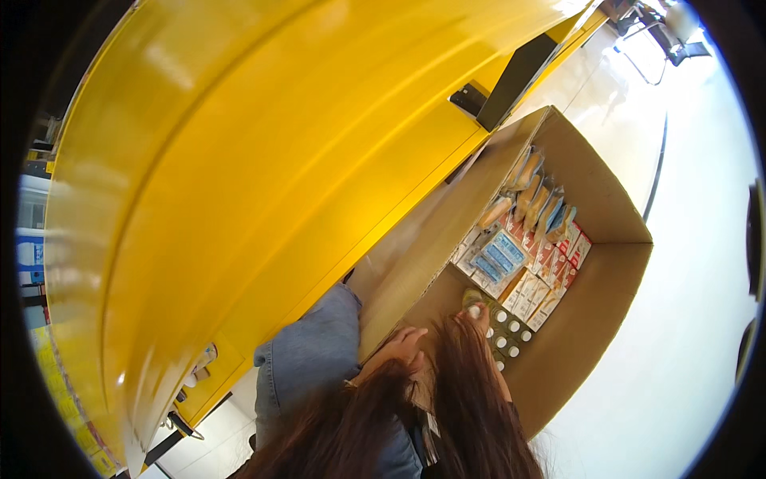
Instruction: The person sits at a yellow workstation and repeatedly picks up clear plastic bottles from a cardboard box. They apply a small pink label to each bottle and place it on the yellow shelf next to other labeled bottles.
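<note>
A tall cardboard box [602, 319] stands in front of me with rows of goods inside. My right hand [481, 321] reaches into it, fingers closed on a small greenish bottle [469, 298] with a white cap. Beside that hand, several more white-capped bottles [501, 342] are grouped on the box bottom. My left hand [403, 349] rests at the near left edge of the box, fingers stretched out, with nothing seen in it. Long dark hair [471, 407] hangs over my forearms and hides parts of them.
White-and-orange cartons [528, 294], clear packs with blue print [501, 254] and brown pouches [536, 199] fill the far half of the box. A large yellow panel [263, 160] stands on the left, with a dark flat panel [519, 80] beyond. My jeans-clad leg [311, 339] is beside the box.
</note>
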Motion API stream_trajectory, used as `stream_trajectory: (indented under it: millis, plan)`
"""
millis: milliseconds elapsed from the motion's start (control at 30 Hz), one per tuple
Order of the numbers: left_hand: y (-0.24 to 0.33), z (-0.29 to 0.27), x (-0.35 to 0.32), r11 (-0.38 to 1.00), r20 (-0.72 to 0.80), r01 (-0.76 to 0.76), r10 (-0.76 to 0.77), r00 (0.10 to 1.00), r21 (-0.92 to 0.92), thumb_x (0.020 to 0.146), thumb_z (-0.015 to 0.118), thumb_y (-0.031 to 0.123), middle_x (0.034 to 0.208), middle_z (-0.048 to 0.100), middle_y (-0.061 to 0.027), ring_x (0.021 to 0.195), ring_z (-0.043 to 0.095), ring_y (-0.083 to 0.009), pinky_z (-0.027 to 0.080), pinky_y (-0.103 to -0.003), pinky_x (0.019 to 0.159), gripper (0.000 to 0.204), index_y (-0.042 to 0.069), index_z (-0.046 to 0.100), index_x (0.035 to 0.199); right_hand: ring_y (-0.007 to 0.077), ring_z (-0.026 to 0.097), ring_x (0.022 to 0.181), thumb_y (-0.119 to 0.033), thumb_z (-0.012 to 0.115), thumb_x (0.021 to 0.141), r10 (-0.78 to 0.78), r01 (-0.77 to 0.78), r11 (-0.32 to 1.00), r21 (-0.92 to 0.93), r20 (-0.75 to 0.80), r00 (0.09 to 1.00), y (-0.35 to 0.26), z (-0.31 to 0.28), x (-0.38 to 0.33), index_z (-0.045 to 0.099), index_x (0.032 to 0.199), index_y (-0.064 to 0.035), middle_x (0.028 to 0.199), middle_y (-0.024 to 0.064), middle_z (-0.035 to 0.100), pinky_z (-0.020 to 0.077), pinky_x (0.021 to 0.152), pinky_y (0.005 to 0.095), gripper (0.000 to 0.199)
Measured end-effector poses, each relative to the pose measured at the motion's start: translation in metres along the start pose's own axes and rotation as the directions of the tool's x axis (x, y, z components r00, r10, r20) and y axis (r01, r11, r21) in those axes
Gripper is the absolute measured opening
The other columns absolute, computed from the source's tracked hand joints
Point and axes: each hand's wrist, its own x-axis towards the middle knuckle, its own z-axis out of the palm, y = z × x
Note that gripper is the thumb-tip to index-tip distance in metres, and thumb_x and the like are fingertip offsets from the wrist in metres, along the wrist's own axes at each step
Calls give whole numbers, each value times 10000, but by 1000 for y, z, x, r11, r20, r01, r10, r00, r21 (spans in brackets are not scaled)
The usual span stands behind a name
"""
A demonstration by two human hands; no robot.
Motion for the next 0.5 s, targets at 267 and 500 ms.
stream_trajectory:
  millis: [267,500]
  plan:
    - [33,-15,-8,940,-17,47,-44,999,339,758,660,185,1325,413,-145,1244,391,-310,373,-357,1003,721,63,302,1372,191,612,746,-159,651,785,-156,409,710,-573,439,885,-142,50,-123,547,1087,-115,856,88,624,486,660,309,323]
    - [72,-38,-41,954,-372,-263,194,908,-145,573,803,164,1231,492,-128,1189,449,-317,384,-396,979,794,67,428,1266,320,635,760,-224,665,732,-232,693,536,-482,705,670,-312,94,-252,605,1040,-101,807,168,642,491,689,361,338]
